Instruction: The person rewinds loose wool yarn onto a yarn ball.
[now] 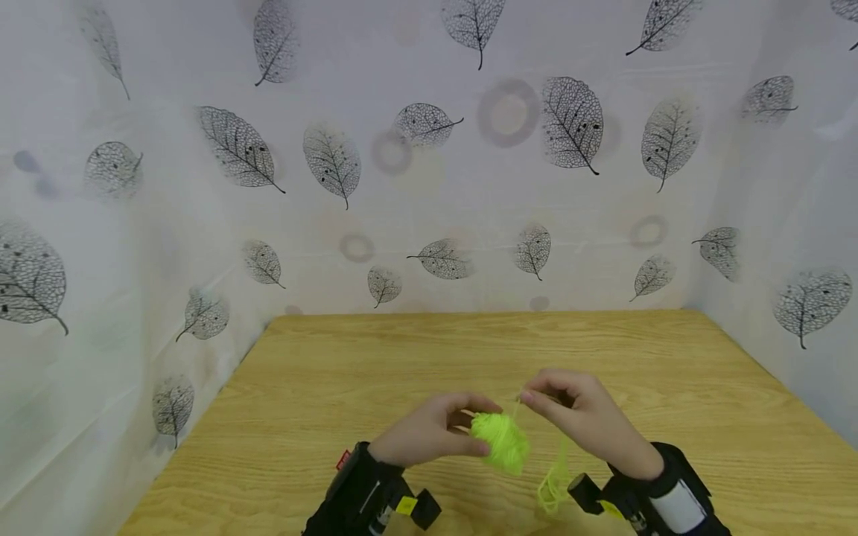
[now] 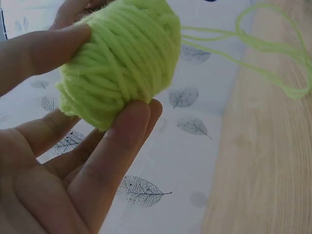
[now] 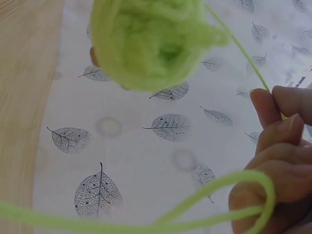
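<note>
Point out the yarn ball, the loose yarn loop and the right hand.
Yarn ball (image 2: 127, 56), left wrist view: wound side.
Loose yarn loop (image 3: 243, 177), right wrist view: upper bend.
Right hand (image 1: 591, 417), head view: its back.

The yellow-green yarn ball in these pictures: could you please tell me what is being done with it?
A person is handling it with both bare hands above the wood-grain table. The left hand holds the yarn ball in its fingers, while the right hand pinches a strand that runs taut from it. Loose yarn loops hang nearby; whether they touch the table is hard to tell.
</note>
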The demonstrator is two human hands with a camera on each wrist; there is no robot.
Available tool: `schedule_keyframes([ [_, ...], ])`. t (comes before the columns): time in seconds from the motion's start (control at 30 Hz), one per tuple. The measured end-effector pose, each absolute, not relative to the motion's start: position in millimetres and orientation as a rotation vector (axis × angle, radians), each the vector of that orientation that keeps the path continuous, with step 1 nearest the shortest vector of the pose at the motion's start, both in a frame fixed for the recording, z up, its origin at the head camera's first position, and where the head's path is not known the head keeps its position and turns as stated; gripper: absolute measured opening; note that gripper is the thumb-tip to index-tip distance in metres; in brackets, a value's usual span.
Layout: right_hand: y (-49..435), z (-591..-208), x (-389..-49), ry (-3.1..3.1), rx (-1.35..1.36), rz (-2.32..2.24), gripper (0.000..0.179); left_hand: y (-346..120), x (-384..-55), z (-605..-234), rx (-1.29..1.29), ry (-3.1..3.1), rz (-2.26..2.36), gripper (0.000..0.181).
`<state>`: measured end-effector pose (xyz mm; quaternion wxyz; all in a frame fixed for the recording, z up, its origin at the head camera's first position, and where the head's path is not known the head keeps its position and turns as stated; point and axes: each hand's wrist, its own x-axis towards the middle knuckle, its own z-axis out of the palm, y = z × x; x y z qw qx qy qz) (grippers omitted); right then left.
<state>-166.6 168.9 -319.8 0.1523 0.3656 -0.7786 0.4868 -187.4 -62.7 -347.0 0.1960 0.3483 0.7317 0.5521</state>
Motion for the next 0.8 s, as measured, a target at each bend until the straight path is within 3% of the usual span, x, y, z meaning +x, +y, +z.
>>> schedule_keyframes([
  [0.3,163,-331,-178,-2.341,0.921,1.504,0.011,-64,-180,-337,0.960,1.802,1.638,0.049],
  [0.53,158,-342,-185,-2.353,0.982,1.612,0.014,-68,-180,-333,0.863,1.608,1.797,0.062],
  [0.8,152,-355,-192,-2.366,1.130,1.686,0.014,-70,-183,-333,0.834,1.650,1.954,0.060],
])
